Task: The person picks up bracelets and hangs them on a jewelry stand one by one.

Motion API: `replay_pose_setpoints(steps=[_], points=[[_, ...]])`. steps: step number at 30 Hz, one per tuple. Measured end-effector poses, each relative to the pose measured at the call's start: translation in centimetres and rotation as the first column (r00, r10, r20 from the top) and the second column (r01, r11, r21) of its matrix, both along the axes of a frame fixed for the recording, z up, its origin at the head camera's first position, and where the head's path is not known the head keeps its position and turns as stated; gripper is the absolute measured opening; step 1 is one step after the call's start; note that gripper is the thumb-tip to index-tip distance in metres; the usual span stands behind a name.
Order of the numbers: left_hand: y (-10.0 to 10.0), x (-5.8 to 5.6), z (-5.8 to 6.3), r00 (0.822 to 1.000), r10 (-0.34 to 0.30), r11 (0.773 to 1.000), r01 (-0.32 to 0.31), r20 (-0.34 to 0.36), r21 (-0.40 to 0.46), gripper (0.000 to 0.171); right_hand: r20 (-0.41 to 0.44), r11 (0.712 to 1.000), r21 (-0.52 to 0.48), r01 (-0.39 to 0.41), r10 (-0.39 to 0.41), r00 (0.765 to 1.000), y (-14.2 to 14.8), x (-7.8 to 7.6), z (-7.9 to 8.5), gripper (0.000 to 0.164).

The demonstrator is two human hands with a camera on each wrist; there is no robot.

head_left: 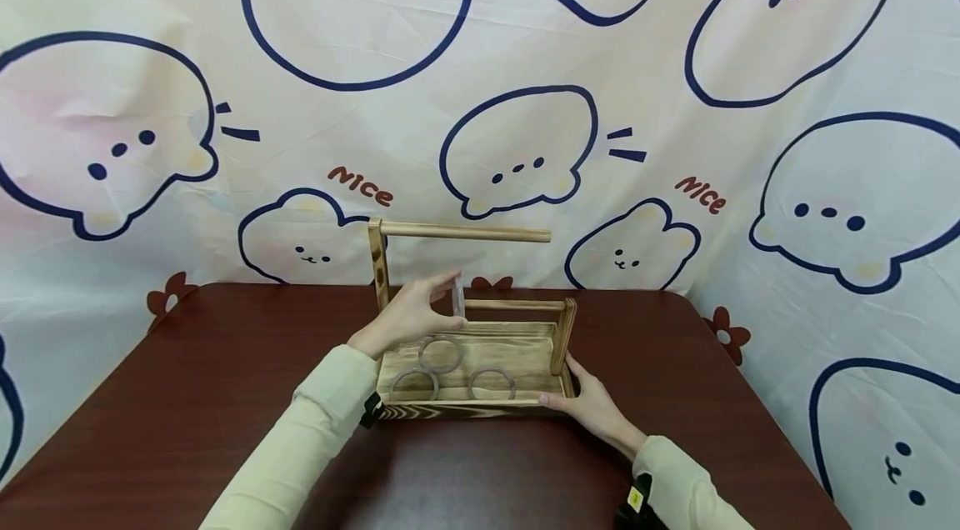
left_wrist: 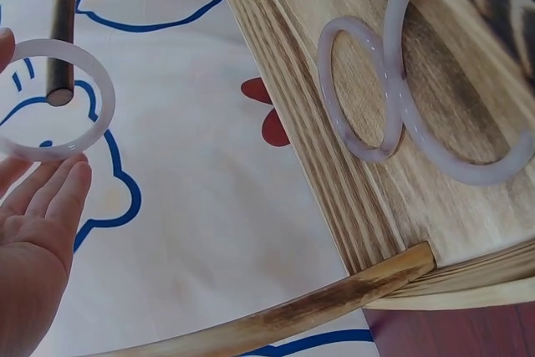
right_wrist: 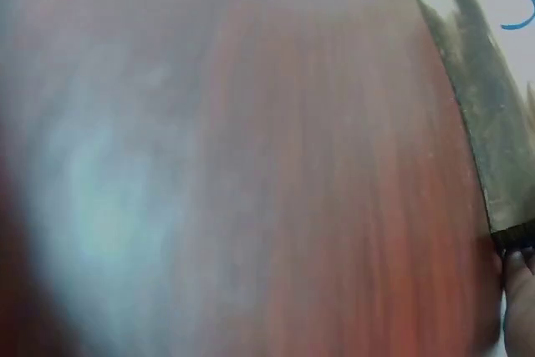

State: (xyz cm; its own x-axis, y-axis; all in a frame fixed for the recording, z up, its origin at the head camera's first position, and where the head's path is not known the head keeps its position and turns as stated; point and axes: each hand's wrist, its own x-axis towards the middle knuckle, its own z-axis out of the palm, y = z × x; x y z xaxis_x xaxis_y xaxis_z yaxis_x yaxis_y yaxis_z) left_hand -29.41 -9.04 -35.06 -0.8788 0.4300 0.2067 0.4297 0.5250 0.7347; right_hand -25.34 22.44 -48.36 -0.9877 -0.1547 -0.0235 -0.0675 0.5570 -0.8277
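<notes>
My left hand (head_left: 408,315) pinches a pale translucent bangle (head_left: 458,298) upright between thumb and fingers. The bangle is at the free left end of the lower bar (head_left: 517,306) of a wooden bangle stand (head_left: 564,338). In the left wrist view, the ring (left_wrist: 104,98) overlaps the bar's round end (left_wrist: 59,96). Three more bangles lie in the stand's tray: one (head_left: 491,370) toward the right, another (head_left: 414,372) at front left, a third (head_left: 441,338) behind it. My right hand (head_left: 600,412) grips the tray's right end, its thumb at the front rim.
An upper bar (head_left: 472,232) reaches right from the stand's tall left post (head_left: 379,267), above the left hand. The stand rests on a dark reddish-brown table (head_left: 225,397). A cloth with cartoon drawings (head_left: 525,30) hangs close behind the table.
</notes>
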Motion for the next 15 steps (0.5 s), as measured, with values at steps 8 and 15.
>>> replay_pose_setpoints(steps=[8, 15], points=[[0.6, -0.6, 0.2, 0.999, -0.029, 0.999, 0.029, 0.022, -0.02, 0.079, -0.099, 0.997, 0.078, -0.001, 0.009, 0.995, 0.2, -0.2, -0.7, 0.1], [1.3, -1.3, -0.2, 0.998, -0.062, 0.997, 0.062, -0.009, -0.051, 0.079, -0.248, 0.972, 0.234, -0.002, 0.062, 0.967, 0.1, 0.3, -0.8, 0.095]])
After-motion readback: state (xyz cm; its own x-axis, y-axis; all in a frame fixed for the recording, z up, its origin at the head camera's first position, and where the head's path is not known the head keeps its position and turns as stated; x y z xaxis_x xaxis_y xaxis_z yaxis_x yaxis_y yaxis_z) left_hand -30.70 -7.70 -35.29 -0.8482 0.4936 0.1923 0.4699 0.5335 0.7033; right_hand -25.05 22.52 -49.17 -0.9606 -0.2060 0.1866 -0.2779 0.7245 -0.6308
